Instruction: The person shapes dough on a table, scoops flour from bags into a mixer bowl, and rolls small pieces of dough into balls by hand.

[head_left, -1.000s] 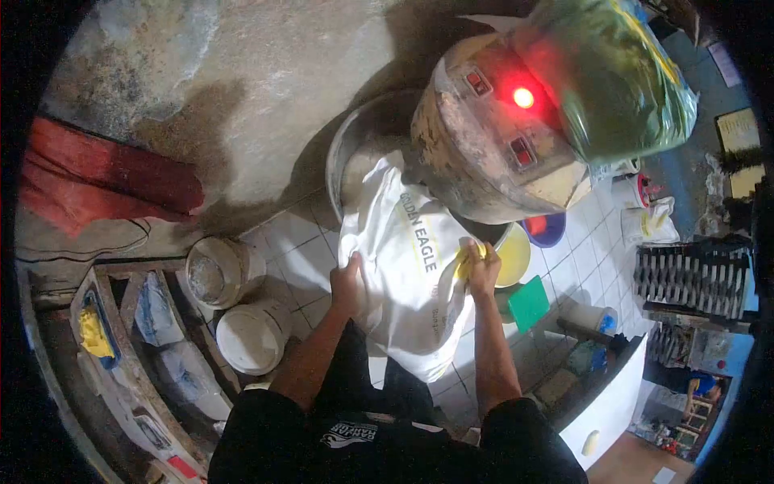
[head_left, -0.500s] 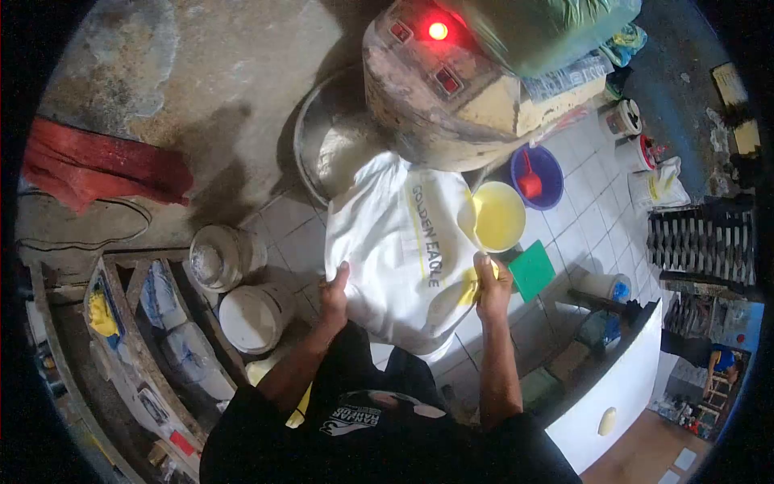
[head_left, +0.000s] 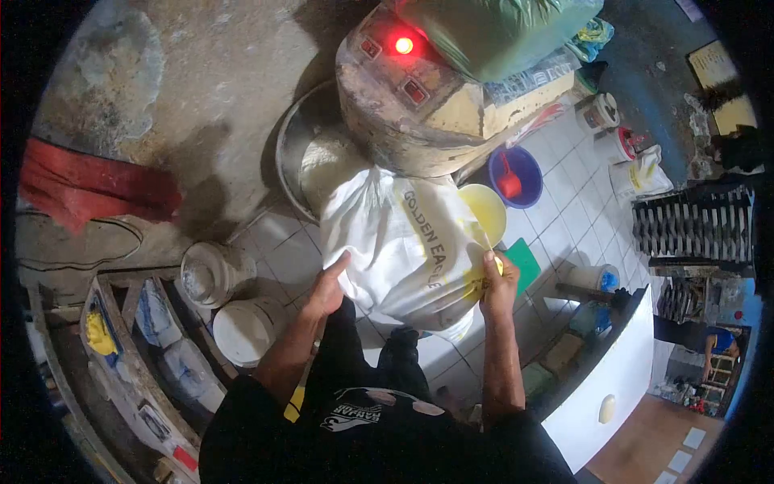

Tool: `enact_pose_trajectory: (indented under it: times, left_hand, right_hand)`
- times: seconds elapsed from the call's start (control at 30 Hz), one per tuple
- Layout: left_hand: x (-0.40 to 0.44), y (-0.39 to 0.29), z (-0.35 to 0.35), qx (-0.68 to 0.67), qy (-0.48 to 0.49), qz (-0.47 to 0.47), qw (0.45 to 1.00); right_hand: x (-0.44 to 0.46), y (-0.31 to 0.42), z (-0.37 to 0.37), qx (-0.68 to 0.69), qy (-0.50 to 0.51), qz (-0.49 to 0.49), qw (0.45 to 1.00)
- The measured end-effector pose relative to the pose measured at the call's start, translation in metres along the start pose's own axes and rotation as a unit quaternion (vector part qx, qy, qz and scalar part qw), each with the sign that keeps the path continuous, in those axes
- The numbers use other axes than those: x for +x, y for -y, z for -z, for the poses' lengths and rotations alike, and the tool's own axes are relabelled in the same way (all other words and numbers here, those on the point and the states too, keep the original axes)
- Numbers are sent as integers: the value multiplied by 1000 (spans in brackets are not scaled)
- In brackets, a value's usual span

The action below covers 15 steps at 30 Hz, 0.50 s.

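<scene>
My left hand [head_left: 326,292] is closed on the near left edge of a white sack [head_left: 379,242] printed "GOLDEN EAGLE". On the opposite side, my right hand [head_left: 501,281] grips the sack's near right corner, where the cloth is yellow. The sack slopes away from me, its far end at the rim of a big metal mixer bowl [head_left: 289,133]. Pale powder [head_left: 330,165] lies inside that bowl. The sack's mouth cannot be made out. Partly behind the sack stands a bucket of yellow contents [head_left: 488,211].
Over the bowl rises the mixer housing [head_left: 403,105] with a lit red lamp [head_left: 404,46]. A purple tub [head_left: 528,176] holds a red scoop [head_left: 508,184]. White buckets [head_left: 244,332] stand at left. A green board [head_left: 524,264] lies on the tiles, and a white tabletop [head_left: 617,379] is at right.
The view has shifted, so the mixer and tubs sit farther left. The sack has sagged and creased more, and now covers more of the yellow bucket. Both hands keep their hold.
</scene>
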State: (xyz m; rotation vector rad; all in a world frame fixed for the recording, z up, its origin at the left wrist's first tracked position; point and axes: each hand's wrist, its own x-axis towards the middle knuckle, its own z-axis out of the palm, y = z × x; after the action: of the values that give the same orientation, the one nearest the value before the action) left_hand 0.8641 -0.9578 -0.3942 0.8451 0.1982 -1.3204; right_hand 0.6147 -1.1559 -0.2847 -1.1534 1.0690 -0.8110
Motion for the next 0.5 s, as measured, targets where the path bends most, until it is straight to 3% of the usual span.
enact_pose_trajectory:
  times: [0.07, 0.13, 0.27, 0.43, 0.5]
  left_hand:
    - [8, -11, 6, 10, 22, -18, 1000]
    - [11, -22, 3, 54, 23, -100, 993]
    - [18, -44, -7, -25, 21, -125, 992]
    - [12, -58, -19, 3, 38, -139, 990]
    - [11, -54, -18, 51, -14, -166, 985]
  right_hand:
    - [3, 0, -1, 5, -3, 7, 1000]
    - [13, -3, 3, 3, -5, -14, 1000]
    - [16, -22, 1, 1, -8, -27, 1000]
    - [9, -53, 8, 21, -22, -44, 999]
    - [5, -61, 13, 19, -36, -58, 997]
